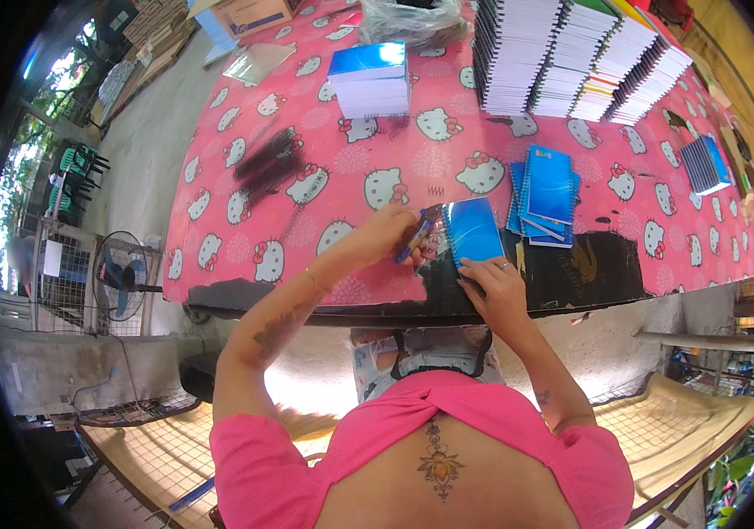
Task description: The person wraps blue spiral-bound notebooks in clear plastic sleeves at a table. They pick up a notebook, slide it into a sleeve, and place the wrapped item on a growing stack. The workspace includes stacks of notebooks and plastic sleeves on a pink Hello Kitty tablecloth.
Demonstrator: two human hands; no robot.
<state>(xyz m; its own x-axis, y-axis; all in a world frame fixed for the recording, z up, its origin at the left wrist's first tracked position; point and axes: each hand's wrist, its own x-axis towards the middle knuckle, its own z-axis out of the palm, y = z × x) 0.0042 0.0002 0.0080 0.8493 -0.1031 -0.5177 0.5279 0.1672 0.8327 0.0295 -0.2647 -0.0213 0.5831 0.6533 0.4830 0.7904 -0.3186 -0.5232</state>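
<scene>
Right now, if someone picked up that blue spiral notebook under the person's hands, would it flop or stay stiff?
The blue spiral notebook looks thin, so it would probably bend a little yet hold its shape along the wire-bound edge. Its glossy cover catches the light, so it may be somewhat slippery. It lies flat on the patterned tablecloth, so it is unlikely to roll or tip.

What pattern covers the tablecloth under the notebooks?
Pink, printed with repeated white cartoon cat heads wearing red bows; the tablecloth shows best in the head view.

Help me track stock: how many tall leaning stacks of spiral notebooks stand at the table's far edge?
4, side by side: stack one, stack two, stack three, stack four. More may be hidden behind.
</scene>
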